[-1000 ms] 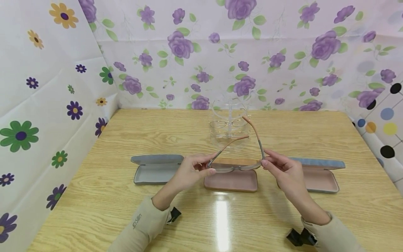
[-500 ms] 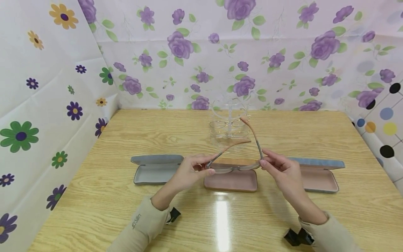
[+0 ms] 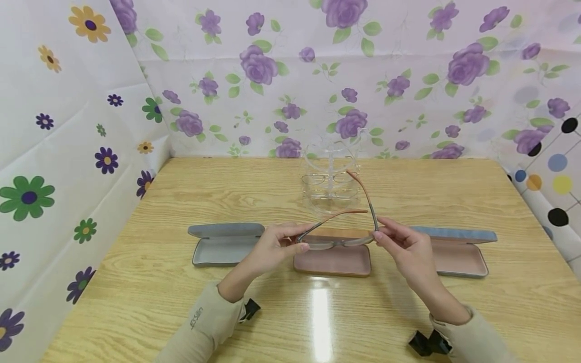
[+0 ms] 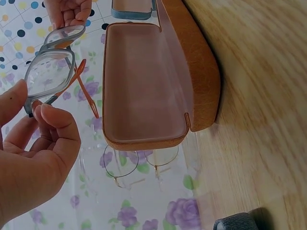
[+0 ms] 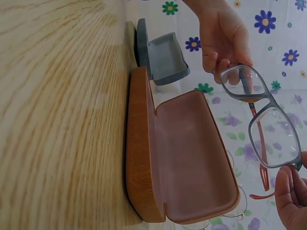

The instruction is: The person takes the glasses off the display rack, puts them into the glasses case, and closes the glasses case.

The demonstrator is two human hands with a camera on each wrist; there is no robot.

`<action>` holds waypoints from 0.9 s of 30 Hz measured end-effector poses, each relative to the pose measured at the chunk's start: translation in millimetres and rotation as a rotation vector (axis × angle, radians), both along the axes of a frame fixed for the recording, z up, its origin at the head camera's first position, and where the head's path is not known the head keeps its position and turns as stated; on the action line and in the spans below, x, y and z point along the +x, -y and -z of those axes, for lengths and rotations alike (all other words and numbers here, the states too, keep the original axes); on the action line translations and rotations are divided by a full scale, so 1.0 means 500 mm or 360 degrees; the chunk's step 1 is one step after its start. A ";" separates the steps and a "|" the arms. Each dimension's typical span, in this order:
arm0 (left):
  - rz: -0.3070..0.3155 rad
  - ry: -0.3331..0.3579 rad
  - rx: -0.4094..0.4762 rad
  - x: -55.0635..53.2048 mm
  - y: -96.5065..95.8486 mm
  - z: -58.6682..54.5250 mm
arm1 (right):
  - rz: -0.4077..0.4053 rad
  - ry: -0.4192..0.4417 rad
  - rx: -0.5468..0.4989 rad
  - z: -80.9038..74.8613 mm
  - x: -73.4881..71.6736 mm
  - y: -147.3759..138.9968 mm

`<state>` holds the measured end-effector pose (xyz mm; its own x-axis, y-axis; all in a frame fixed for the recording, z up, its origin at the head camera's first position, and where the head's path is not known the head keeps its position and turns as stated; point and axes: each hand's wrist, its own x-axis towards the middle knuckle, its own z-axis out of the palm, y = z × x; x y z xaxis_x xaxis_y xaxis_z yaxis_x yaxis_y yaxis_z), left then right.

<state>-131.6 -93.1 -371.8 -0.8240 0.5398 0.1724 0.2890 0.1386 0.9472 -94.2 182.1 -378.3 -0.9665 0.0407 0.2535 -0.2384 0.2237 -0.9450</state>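
Note:
Both hands hold a pair of eyeglasses (image 3: 339,244) with a grey frame and orange-brown temple tips, above an open brown glasses case (image 3: 332,262). My left hand (image 3: 276,248) pinches the frame's left corner near the hinge, thumb toward me. At the opposite corner, my right hand (image 3: 410,247) pinches the frame between thumb and fingers. Both temples point away from me, the left one slanting inward under the right one's tip. In the right wrist view the lenses of the eyeglasses (image 5: 272,101) show clear and apart from the case's pink lining (image 5: 192,148).
An open grey-blue glasses case (image 3: 224,250) lies left of the brown one. To the right is an open blue case with pink lining (image 3: 463,259). Behind stands a clear display rack (image 3: 331,159) with thin-rimmed glasses (image 3: 314,179). Flowered cloth (image 3: 260,65) hangs behind the wooden table (image 3: 218,186).
The left temple has swung inward, its tip moving right and toward me. The right hand has shifted slightly left with its end of the eyeglasses. The cases have stayed put.

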 end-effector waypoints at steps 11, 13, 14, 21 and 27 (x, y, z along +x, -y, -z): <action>0.0045 -0.0080 -0.0028 -0.002 -0.002 0.004 | -0.0018 -0.0047 0.0001 0.001 0.001 -0.002; 0.0055 -0.0082 -0.0028 -0.002 -0.002 0.004 | -0.0012 -0.0059 -0.0003 0.000 0.000 -0.002; 0.0061 -0.0076 -0.0022 -0.002 -0.002 0.005 | -0.0010 -0.0066 -0.0006 0.000 0.000 -0.001; 0.0073 -0.0087 -0.0030 -0.003 -0.003 0.005 | 0.0014 -0.0094 0.0002 0.001 0.000 0.000; 0.0092 -0.0112 -0.0014 -0.002 -0.004 0.002 | 0.0012 -0.0107 0.0048 0.001 -0.003 -0.002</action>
<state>-132.6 -91.1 -372.6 -0.7775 0.5876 0.2239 0.3625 0.1279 0.9232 -95.7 183.0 -379.0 -0.9470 0.0393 0.3188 -0.2992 0.2538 -0.9198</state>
